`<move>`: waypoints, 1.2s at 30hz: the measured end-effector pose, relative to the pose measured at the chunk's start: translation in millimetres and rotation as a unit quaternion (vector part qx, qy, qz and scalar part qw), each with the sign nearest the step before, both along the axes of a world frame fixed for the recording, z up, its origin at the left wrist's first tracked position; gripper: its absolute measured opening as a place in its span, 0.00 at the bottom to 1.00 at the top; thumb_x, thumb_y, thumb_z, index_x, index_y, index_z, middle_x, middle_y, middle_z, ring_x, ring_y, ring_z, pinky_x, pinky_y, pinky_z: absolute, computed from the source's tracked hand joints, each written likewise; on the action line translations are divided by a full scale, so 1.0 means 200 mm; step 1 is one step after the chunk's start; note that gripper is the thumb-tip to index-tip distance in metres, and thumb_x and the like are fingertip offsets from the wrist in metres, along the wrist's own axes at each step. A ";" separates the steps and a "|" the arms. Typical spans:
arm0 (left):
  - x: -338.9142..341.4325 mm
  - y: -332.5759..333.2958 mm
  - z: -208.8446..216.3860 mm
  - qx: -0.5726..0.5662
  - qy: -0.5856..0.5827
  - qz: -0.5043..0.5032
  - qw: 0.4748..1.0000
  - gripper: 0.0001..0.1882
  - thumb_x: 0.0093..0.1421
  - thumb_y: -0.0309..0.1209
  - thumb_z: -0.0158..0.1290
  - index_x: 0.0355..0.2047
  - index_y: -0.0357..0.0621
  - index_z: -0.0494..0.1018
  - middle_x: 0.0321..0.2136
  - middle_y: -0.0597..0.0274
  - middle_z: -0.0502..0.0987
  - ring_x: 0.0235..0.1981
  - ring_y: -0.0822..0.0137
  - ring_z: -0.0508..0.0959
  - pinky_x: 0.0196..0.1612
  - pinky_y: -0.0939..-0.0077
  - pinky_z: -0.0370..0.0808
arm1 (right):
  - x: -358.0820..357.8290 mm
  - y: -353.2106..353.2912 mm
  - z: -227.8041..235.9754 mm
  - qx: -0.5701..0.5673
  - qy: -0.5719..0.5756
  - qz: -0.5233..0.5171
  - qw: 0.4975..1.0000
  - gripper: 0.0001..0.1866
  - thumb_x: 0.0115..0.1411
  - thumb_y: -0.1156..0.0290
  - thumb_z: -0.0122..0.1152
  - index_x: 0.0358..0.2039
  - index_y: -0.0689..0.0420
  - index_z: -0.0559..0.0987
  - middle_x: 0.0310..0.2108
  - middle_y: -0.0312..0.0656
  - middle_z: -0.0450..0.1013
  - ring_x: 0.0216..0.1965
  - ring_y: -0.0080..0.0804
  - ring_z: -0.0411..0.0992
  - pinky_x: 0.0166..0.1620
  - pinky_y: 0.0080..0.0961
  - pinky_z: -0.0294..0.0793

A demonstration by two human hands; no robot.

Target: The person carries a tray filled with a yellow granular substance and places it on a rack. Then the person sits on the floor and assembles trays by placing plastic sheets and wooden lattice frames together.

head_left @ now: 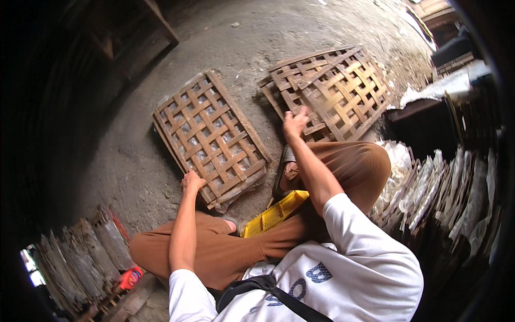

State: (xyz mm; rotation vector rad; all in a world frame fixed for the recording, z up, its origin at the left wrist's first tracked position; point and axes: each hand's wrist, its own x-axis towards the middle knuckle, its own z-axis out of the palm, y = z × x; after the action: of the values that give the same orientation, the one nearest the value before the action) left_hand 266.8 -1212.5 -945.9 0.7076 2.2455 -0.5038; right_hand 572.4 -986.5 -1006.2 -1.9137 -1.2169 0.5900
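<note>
A rectangular woven bamboo rack (214,134) lies on the ground ahead of me to the left, with clear plastic sheeting showing through its slats. My left hand (192,181) is closed on the frame at its near left corner. To the right, several similar racks (343,91) are piled, the uppermost lying askew across those beneath. My right hand (296,123) is over the left side of this pile, beside the top rack's edge, its fingers partly apart and holding nothing I can see.
Between my legs rests a yellow ridged plastic piece (273,214). Tightly packed sheets with plastic (440,188) stand to my right. Another stack of sheets (80,257) is at the lower left, near a red packet (131,278). A wooden leg (162,22) stands at the far left.
</note>
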 end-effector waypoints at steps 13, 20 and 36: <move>0.39 0.19 0.38 0.146 -0.096 -0.077 0.982 0.37 0.49 0.42 0.63 0.55 0.36 0.63 0.51 0.40 0.70 0.53 0.46 0.70 0.54 0.59 0.69 | 0.91 0.26 0.08 -0.274 -0.005 -0.553 0.787 0.40 0.43 0.66 0.58 0.58 0.63 0.56 0.53 0.63 0.58 0.56 0.57 0.58 0.58 0.50 0.57; 0.38 0.09 0.48 0.065 -0.094 -0.072 0.991 0.43 0.52 0.45 0.60 0.62 0.40 0.54 0.58 0.47 0.63 0.58 0.51 0.65 0.58 0.56 0.65 | 1.10 0.17 0.07 -0.207 0.217 -0.590 0.750 0.42 0.45 0.62 0.63 0.59 0.67 0.60 0.55 0.58 0.65 0.53 0.53 0.67 0.56 0.39 0.65; 0.29 -0.31 0.77 0.403 -0.213 -0.210 0.865 0.36 0.56 0.51 0.54 0.56 0.36 0.63 0.50 0.41 0.70 0.51 0.49 0.72 0.51 0.59 0.70 | 0.52 0.05 1.01 0.183 0.369 -0.025 0.911 0.15 0.52 0.72 0.59 0.37 0.65 0.68 0.31 0.39 0.68 0.27 0.29 0.69 0.29 0.27 0.75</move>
State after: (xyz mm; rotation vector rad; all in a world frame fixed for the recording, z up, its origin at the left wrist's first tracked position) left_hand 325.0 -1274.3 -791.3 1.5759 1.8122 0.4289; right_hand 677.4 -975.9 -804.2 -1.2168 -0.7108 0.8814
